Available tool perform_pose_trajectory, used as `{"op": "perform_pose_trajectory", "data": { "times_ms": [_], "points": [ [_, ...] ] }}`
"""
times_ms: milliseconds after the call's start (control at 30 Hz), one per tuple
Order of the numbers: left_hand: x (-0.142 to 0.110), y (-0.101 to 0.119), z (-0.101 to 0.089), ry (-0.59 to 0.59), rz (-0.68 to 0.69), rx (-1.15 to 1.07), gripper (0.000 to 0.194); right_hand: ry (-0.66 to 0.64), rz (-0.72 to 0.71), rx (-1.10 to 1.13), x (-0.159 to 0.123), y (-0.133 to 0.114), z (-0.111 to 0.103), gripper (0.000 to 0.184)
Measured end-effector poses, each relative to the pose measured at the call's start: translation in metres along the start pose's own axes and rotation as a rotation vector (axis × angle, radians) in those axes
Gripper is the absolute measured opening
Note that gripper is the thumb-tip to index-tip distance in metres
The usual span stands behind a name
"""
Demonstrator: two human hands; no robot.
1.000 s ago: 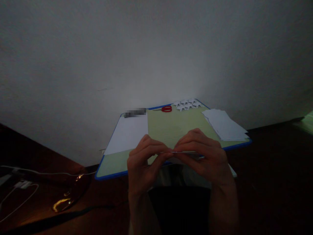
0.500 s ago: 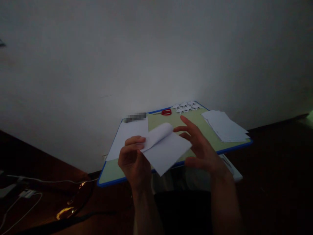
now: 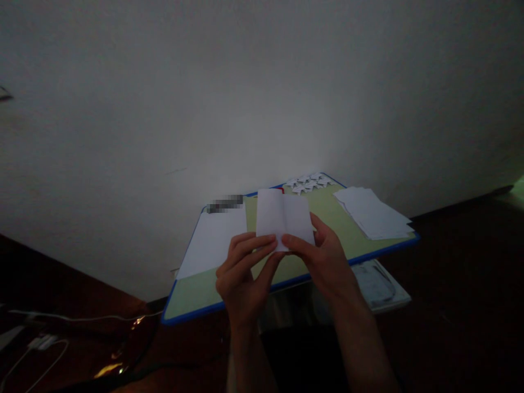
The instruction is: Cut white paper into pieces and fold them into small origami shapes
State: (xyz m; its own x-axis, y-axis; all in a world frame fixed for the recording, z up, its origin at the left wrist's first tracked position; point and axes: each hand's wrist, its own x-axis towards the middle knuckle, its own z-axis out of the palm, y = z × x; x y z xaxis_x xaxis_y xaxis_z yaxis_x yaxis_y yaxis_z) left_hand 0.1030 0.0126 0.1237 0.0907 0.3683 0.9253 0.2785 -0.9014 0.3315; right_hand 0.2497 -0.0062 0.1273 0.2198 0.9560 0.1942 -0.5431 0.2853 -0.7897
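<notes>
A white sheet of paper (image 3: 284, 214) is held up above the table, with a crease or fold line running down its middle. My left hand (image 3: 248, 267) pinches its lower left edge between thumb and fingers. At the lower right, my right hand (image 3: 327, 259) grips the same paper, its thumb pressed on the face near the middle. Both thumb and fingertips meet close together at the bottom edge. Behind the paper, only a bit of red from the scissors (image 3: 282, 190) shows.
The pale green table (image 3: 196, 295) has a blue rim and stands against a wall (image 3: 262, 98). Several folded white paper pieces (image 3: 311, 184) lie at the back. White sheets (image 3: 372, 213) are stacked at right, another sheet (image 3: 213, 240) lies at left. A white cable (image 3: 90, 317) runs at lower left.
My right hand has closed onto the paper, where before it was open beside it. The paper has turned upright and its curled flap now lies flat. It hides most of the scissors.
</notes>
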Motion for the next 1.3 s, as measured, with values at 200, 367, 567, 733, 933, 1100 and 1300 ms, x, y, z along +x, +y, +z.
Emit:
{"op": "perform_pose_trajectory", "data": {
  "times_ms": [200,367,567,733,933,1100,1300],
  "points": [
    [-0.001,-0.002,0.009,0.189,-0.255,-0.256,0.037,0.109,-0.143,-0.219,0.002,0.000,-0.005,0.096],
    [-0.006,-0.008,0.012,0.225,-0.539,-0.479,0.047,-0.051,-0.197,-0.271,-0.001,0.007,-0.012,0.107],
    [-0.012,-0.006,0.003,0.084,-0.821,-0.500,0.034,-0.175,-0.194,-0.400,-0.007,0.006,-0.020,0.108],
    [-0.007,-0.005,0.011,0.198,-0.878,-0.540,0.031,-0.155,-0.163,-0.324,-0.006,0.008,-0.012,0.108],
    [0.000,-0.003,0.023,0.423,-0.876,-0.592,0.034,-0.061,-0.118,-0.164,-0.004,0.018,0.007,0.096],
    [-0.001,-0.005,0.020,0.315,-0.937,-0.615,0.033,-0.060,-0.122,-0.191,-0.007,0.014,0.007,0.100],
    [0.002,0.000,0.017,0.452,-0.944,-0.550,0.037,-0.103,-0.143,-0.213,-0.009,0.009,0.005,0.098]
  ]
}}
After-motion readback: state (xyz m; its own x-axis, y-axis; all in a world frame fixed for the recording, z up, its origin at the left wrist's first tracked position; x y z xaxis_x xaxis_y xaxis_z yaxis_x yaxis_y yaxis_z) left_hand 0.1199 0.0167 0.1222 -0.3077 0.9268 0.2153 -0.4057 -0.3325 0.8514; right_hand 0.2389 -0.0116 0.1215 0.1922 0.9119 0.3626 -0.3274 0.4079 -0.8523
